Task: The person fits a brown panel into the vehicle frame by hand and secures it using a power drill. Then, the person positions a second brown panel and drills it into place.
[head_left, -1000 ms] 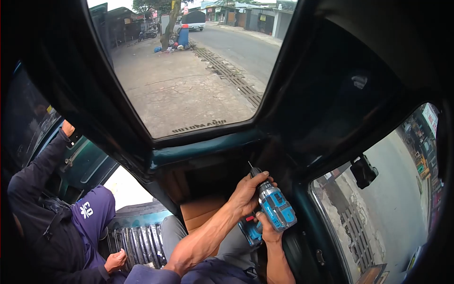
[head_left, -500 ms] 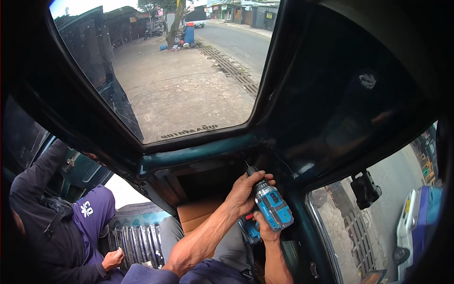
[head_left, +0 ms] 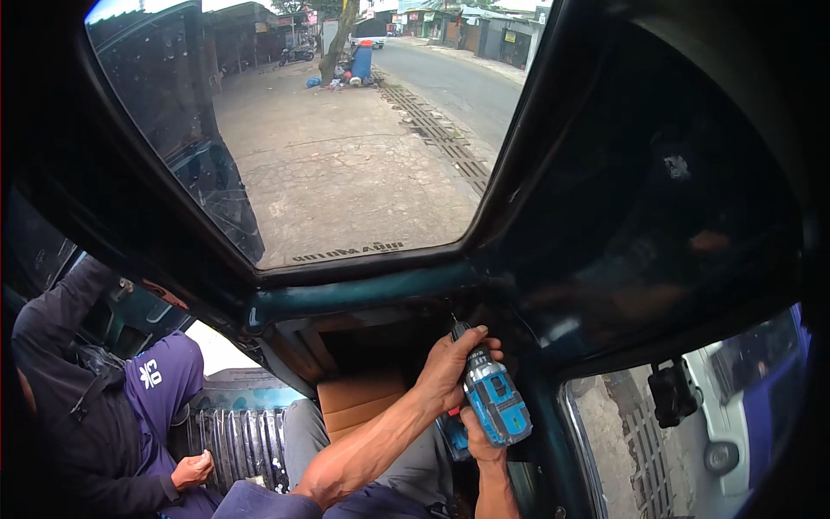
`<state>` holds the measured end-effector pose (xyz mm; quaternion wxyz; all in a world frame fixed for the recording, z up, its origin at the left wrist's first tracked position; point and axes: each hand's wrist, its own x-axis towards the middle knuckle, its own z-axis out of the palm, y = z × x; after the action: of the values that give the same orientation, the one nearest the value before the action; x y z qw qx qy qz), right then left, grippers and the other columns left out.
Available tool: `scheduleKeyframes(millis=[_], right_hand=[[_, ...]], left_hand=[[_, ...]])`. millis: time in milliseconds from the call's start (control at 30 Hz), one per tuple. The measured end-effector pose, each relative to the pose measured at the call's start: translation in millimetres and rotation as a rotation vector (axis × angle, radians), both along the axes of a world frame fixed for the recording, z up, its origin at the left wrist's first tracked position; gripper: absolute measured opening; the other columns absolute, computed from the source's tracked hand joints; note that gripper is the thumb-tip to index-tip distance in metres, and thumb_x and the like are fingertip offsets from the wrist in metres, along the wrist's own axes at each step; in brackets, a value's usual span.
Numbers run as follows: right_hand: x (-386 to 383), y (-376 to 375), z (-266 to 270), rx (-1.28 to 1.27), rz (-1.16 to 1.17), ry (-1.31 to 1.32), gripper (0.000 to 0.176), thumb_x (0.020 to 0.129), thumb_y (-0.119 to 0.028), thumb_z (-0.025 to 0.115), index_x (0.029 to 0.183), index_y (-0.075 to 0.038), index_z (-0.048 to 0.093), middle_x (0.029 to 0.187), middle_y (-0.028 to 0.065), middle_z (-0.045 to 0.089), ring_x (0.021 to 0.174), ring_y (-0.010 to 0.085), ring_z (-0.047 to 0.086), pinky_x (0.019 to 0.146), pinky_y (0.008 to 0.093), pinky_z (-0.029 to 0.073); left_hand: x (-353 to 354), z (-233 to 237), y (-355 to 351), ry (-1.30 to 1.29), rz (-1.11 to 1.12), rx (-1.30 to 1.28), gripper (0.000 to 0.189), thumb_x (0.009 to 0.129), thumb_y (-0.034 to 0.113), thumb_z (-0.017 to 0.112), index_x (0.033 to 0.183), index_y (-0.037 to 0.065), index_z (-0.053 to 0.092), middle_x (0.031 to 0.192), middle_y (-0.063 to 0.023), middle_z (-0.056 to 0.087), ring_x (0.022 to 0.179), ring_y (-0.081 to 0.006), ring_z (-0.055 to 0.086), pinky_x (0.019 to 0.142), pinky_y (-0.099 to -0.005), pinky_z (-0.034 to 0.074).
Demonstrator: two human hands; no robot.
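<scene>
A blue and black cordless drill [head_left: 496, 398] is held in both hands, tilted, its thin bit pointing up at the dark panel [head_left: 484, 298] below the windshield's right corner. The fingers of my left hand [head_left: 451, 368] wrap round the front of the drill near the chuck. Beneath the body, my right hand [head_left: 482, 438] grips the handle, close to the red trigger. The bit tip overlaps the dark panel, where shadow hides the detail.
On the left sits another person [head_left: 78, 381] in dark sleeves, one hand [head_left: 192, 470] near a ribbed black part [head_left: 238, 450]. A brown padded panel [head_left: 361, 402] lies behind my left forearm. The windshield frame [head_left: 367, 290] crosses above; a black mirror [head_left: 673, 394] hangs at right.
My view has shifted slightly, while both hands keep their hold on the drill. Outside at right, the white and purple vehicle shows nearer and larger behind the mirror.
</scene>
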<state>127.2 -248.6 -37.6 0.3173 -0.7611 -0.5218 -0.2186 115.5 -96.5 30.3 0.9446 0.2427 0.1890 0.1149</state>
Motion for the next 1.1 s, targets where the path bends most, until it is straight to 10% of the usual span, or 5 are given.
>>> scheduleKeyframes(millis=[533,733,933,1000,1100], right_hand=[[4,-11,-26,-0.249,-0.192,-0.468,0.014,0.085,-0.016,0.06,0.085,-0.01,0.073,0.098,0.016,0.072,0.086,0.0378,0.068,0.079,0.0505,0.056],[-13,10,-16,0.385,-0.103,0.489,0.014,0.091,-0.015,0.063,0.097,-0.006,0.072,0.103,0.0155,0.072,0.098,0.0363,0.069,0.09,0.0467,0.054],[0,-8,-37,0.24,-0.042,0.304,0.019,0.092,-0.016,0.066,0.105,-0.003,0.069,0.098,0.012,0.073,0.091,0.0328,0.07,0.083,0.0422,0.057],[6,-19,-50,-0.58,-0.298,-0.763,0.013,0.093,-0.016,0.066,0.098,-0.005,0.071,0.091,0.0117,0.073,0.079,0.0283,0.071,0.071,0.0374,0.059],[3,-4,-55,-0.134,-0.322,-0.475,0.01,0.091,-0.005,0.063,0.086,-0.006,0.071,0.088,0.0074,0.069,0.078,0.0264,0.066,0.067,0.0409,0.052]], left_hand=[[9,-4,-5,-0.036,0.062,-0.198,0.019,0.096,0.021,0.069,0.101,0.008,0.058,0.081,-0.0093,0.067,0.07,-0.0228,0.072,0.057,-0.0372,0.064],[7,2,-5,-0.004,0.073,-0.137,0.02,0.095,0.019,0.069,0.102,0.004,0.057,0.082,-0.0082,0.065,0.069,-0.0199,0.071,0.057,-0.0346,0.063],[7,3,-6,-0.005,0.088,-0.145,0.02,0.094,0.018,0.07,0.1,0.004,0.057,0.081,-0.0071,0.063,0.068,-0.0195,0.07,0.056,-0.0356,0.063],[8,4,-5,-0.006,0.092,-0.143,0.02,0.093,0.017,0.071,0.099,0.004,0.057,0.081,-0.0068,0.063,0.067,-0.0193,0.07,0.056,-0.0355,0.063],[9,0,-6,0.01,0.081,-0.132,0.021,0.092,0.017,0.072,0.099,0.005,0.056,0.079,-0.0063,0.062,0.066,-0.0189,0.07,0.056,-0.0354,0.063]])
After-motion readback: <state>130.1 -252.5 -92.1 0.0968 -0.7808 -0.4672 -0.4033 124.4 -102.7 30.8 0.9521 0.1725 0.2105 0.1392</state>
